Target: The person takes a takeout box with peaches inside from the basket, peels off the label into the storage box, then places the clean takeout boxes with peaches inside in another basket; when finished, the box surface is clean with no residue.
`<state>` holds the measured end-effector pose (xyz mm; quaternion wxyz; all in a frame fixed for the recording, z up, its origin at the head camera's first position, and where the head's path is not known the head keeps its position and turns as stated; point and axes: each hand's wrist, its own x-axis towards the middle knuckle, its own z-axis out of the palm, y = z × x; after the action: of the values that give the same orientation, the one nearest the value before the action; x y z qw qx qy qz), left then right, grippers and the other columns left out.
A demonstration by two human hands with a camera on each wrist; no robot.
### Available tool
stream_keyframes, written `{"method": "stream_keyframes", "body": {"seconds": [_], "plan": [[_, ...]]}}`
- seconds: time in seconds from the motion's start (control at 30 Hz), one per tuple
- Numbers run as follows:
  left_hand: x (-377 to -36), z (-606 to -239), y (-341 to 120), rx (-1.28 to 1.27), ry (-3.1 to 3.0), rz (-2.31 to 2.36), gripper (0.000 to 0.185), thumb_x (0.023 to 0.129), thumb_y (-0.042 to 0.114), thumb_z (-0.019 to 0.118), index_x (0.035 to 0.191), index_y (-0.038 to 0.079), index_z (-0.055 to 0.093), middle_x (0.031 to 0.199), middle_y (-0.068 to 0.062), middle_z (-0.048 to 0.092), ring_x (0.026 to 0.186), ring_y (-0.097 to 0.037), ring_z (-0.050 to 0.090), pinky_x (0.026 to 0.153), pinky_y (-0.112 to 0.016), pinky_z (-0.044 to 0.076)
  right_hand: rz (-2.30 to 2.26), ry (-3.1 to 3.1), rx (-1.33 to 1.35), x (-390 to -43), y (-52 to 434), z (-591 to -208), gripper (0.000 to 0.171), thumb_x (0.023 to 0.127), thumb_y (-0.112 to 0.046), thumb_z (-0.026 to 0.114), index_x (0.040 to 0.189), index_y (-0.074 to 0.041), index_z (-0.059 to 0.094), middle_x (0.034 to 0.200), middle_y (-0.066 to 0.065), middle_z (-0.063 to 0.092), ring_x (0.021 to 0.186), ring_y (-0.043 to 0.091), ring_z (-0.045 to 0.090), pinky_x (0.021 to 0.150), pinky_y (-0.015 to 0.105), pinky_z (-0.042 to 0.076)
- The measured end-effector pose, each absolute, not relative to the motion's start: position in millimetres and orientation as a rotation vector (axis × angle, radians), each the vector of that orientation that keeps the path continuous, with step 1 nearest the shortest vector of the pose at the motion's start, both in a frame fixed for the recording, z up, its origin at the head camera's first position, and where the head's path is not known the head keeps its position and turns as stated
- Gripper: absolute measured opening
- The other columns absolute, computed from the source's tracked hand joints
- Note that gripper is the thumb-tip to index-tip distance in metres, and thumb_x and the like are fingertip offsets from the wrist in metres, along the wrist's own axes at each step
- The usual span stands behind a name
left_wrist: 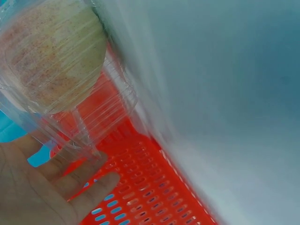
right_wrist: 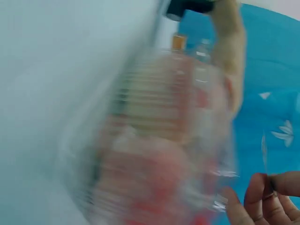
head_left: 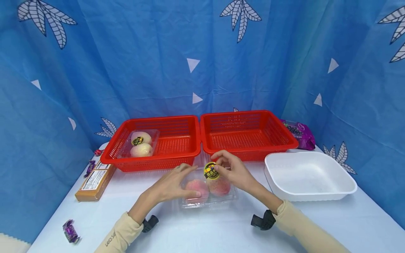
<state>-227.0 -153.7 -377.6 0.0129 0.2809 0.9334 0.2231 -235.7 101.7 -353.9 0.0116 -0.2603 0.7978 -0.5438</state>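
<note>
Clear plastic clamshell [head_left: 209, 202], two peaches [head_left: 219, 187] inside, at 6 o'clock from where the red baskets [head_left: 152, 163] join. Left hand [head_left: 171, 183] at its 10 o'clock side: fingers loosely spread, gripping nothing. Right hand [head_left: 236, 171], 2 o'clock: thumb and finger together, pinching the round black-and-yellow label [head_left: 209, 171].

On the table [head_left: 202, 232], a peach pack [head_left: 208, 191] lies between my left hand [head_left: 174, 184] and right hand [head_left: 235, 173], left of a tray [head_left: 311, 174] and before a right basket [head_left: 250, 154] and a left basket [head_left: 158, 162] containing a second pack [head_left: 141, 150].
</note>
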Motion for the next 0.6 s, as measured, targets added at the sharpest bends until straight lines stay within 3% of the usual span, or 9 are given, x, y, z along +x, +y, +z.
{"method": "stream_keyframes", "body": {"seconds": [0.13,0.33,0.43,0.6], "plan": [[-227.6,-377.2,-153.4,0.892,2.916,0.678,0.092,0.073,0.076,0.059,0.147,0.025,0.04,0.129,-0.001,0.051,0.11,-0.014,0.051,0.086,-0.038,0.05,-1.751,2.391,-0.756,-237.8,121.5,-336.0,0.035,0.09,-0.008,0.065,0.124,-0.003,0.059,0.09,0.013,0.065,0.09,0.025,0.067,0.081,0.034,0.057],[-227.8,-377.0,-153.7,0.893,2.907,0.685,0.091,0.073,0.075,0.061,0.147,0.024,0.041,0.13,-0.001,0.05,0.109,-0.014,0.051,0.084,-0.038,0.051,-1.526,2.495,-0.611,-251.7,167.2,-313.2,0.027,0.088,-0.016,0.069,0.111,-0.001,0.067,0.094,0.01,0.073,0.089,0.02,0.069,0.082,0.03,0.056],[-227.8,-376.8,-153.9,0.881,2.902,0.684,0.091,0.073,0.074,0.061,0.147,0.025,0.04,0.13,0.0,0.05,0.11,-0.014,0.051,0.085,-0.038,0.051,-1.44,2.51,-0.61,-263.5,197.2,-303.0,0.023,0.09,-0.015,0.066,0.104,0.003,0.064,0.096,0.013,0.071,0.09,0.022,0.067,0.081,0.028,0.055],[-228.0,-376.1,-153.6,0.882,2.893,0.689,0.091,0.073,0.074,0.061,0.147,0.026,0.041,0.13,0.0,0.049,0.112,-0.015,0.05,0.086,-0.04,0.051,-1.206,2.413,-0.664,-286.8,253.4,-298.9,0.019,0.091,-0.013,0.06,0.101,0.003,0.055,0.096,0.012,0.066,0.092,0.024,0.063,0.085,0.04,0.052]]}}
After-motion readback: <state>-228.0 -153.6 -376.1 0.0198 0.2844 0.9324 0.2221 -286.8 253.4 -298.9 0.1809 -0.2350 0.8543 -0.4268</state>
